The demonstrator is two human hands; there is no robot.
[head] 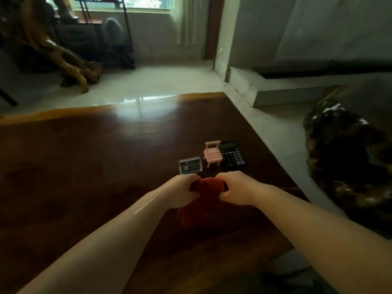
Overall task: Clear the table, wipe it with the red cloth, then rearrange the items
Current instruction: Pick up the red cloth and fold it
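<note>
The red cloth [203, 202] hangs bunched between both my hands, just above the dark wooden table [84, 166]. My left hand [182, 190] grips its left top edge and my right hand [235, 187] grips its right top edge. Just beyond my hands, three items stand on the table: a small clear plastic box [190, 165], a tiny pink toy chair [212, 153] and a black calculator [231, 154] to the right of the chair.
The table's right edge [265, 141] runs diagonally close to the calculator, with pale floor beyond. A dark carved wooden seat [347, 158] stands at the right. A root sculpture [63, 58] and a metal rack [106, 28] stand across the floor at the back left.
</note>
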